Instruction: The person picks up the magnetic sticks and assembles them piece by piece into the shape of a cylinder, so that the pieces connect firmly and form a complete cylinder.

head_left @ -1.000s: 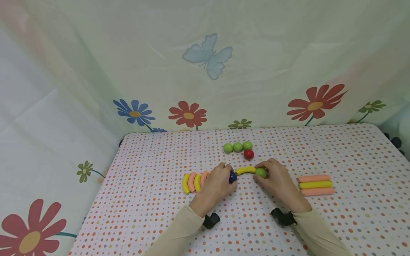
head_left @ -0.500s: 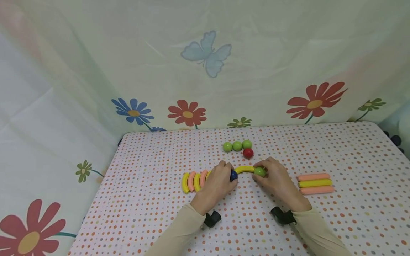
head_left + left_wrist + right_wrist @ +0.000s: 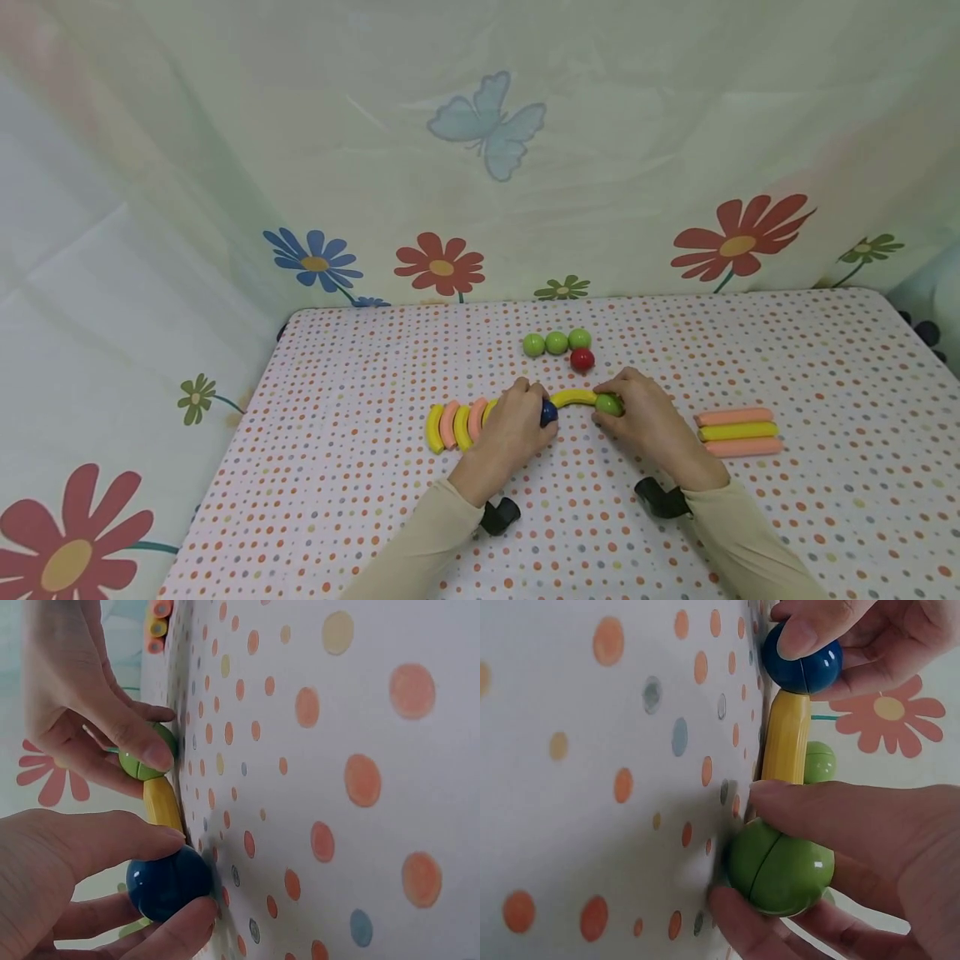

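Hands barely shift from a second ago: left hand point(image 3: 516, 425) pinching the glossy blue ball point(image 3: 169, 881), right hand point(image 3: 647, 417) pinching the glossy green ball point(image 3: 780, 866), each touching an end of the curved yellow stick point(image 3: 573, 397) on the dotted tablecloth point(image 3: 787, 367).

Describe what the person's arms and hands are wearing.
Both arms are in long, plain cream sleeves, the left sleeve and the right sleeve. A small black camera unit is strapped under each wrist. The left hand and right hand are bare, without gloves.
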Tool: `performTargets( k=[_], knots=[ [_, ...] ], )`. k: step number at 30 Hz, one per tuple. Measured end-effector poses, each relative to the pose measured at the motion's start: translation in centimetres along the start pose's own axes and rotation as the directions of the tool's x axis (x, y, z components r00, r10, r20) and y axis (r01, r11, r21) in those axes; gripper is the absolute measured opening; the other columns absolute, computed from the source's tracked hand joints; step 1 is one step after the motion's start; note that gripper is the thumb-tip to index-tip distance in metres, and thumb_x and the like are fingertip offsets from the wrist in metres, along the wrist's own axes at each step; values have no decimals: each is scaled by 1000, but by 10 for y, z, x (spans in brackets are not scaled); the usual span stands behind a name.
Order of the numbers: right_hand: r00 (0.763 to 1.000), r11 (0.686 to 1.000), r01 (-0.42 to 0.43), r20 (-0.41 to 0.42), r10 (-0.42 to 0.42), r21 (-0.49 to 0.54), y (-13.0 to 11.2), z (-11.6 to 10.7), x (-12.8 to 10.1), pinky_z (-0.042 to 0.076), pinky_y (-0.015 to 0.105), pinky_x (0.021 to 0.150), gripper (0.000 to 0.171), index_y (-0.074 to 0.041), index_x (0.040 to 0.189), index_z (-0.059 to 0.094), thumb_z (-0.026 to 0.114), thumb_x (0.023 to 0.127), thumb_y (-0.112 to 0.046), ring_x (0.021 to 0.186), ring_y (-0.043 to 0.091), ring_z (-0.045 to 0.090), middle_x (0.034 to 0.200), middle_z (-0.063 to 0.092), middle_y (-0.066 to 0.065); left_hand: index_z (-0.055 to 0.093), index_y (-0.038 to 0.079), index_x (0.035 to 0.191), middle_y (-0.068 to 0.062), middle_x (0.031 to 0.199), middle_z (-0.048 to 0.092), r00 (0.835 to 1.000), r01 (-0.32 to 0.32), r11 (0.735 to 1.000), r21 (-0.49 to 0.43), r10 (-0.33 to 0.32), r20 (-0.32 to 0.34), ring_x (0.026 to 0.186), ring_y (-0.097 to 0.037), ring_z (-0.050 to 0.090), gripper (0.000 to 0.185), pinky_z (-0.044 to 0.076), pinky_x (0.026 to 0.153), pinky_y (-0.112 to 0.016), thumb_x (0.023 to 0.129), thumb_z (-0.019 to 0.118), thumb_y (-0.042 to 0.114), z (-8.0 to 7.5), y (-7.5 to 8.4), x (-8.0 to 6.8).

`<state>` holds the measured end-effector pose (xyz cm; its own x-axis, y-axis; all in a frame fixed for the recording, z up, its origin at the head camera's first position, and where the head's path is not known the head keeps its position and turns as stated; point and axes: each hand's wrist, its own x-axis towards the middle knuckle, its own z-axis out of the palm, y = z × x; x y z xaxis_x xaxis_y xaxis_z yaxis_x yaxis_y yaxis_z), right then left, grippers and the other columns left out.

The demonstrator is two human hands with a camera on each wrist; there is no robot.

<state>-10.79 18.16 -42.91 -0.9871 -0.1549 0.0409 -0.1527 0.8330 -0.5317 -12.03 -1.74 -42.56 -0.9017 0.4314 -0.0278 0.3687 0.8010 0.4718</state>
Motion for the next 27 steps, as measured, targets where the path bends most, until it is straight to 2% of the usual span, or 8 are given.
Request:
performTargets(
  k=[8,12,16,18,22,24,27],
  knots=[
    [1000,999,23,5,-23,-23,0,4,6,46,33,64,29,7,114,74,81,91,-11,77,20,53,99,65,13,69,-2,121,-16,116,64,1000,24,999,-30,-24,-7,97,-23,68,36,60,81,-28,94,80,17,3,-1,-2],
    [999,997,51,-8,-51,-52,1,7,10,48,36,67,25,5,110,75,81,91,-10,80,20,55,98,66,11,66,-1,126,-16,119,62,999,5,999,-49,-7,-39,99,-22,68,43,58,82,-24,93,82,20,3,-3,-8],
    [998,997,65,-18,-66,-51,2,9,11,52,40,69,23,5,108,75,81,90,-8,83,22,58,98,67,12,63,-1,131,-17,119,61,996,-10,998,-63,4,-92,87,-17,64,51,55,73,-22,91,84,21,-4,-6,-16],
    [997,996,70,-22,-71,-50,1,9,12,53,41,70,21,5,106,75,81,89,-7,83,23,58,98,67,12,62,0,133,-15,120,61,993,9,998,-64,-16,-114,86,-17,61,53,54,72,-23,90,85,21,-10,-8,-19],
    [999,998,42,-12,-43,-56,0,8,10,54,40,67,22,4,104,74,83,88,-9,78,21,59,95,67,11,63,0,132,-15,121,60,987,55,998,-31,-59,-147,95,-22,61,50,55,79,-31,90,84,17,-19,-13,-24],
    [1000,998,10,2,-10,-55,-1,8,9,53,37,65,23,4,103,74,84,88,-11,75,19,57,92,67,10,64,-2,130,-16,120,60,986,71,997,-13,-72,-152,102,-25,61,45,56,82,-34,91,83,12,-20,-17,-26],
    [999,998,-26,18,26,-51,-2,6,7,51,36,64,23,3,101,72,84,89,-12,72,18,57,90,68,9,67,-6,123,-18,116,61,985,74,997,38,-67,-160,104,-29,61,37,56,81,-34,90,80,4,-17,-22,-28]
  ],
)
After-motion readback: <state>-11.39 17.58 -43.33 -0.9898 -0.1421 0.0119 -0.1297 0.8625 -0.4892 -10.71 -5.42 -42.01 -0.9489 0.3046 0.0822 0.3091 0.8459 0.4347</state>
